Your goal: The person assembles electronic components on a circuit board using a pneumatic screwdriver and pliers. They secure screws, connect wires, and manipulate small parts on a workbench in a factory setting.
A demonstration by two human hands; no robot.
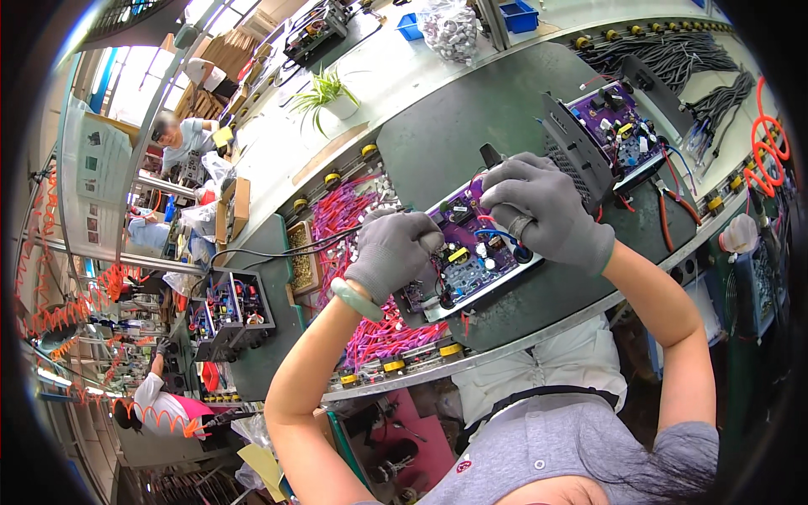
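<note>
A purple circuit board (pixel 461 220) in a shallow metal chassis (pixel 484 290) lies tilted on the dark green mat, between my gloved hands. My left hand (pixel 394 252), in a grey glove, is curled closed at the board's left end. Black cables (pixel 311 250) run from the left up to it; its fingers hide where they end. Over the board's right end, my right hand (pixel 539 206) bends its fingers down in a closed grip. Red and blue wires (pixel 497 233) come out beneath them, but the fingertips' hold is hidden.
At right stands another open chassis with a purple board (pixel 619 126), beside red-handled pliers (pixel 665 219) and black cable bundles (pixel 711 105). Pink-red wires (pixel 387 337) lie heaped at left, near a tray of small parts (pixel 303 257). Another unit (pixel 231 307) sits farther left. Other people work beyond.
</note>
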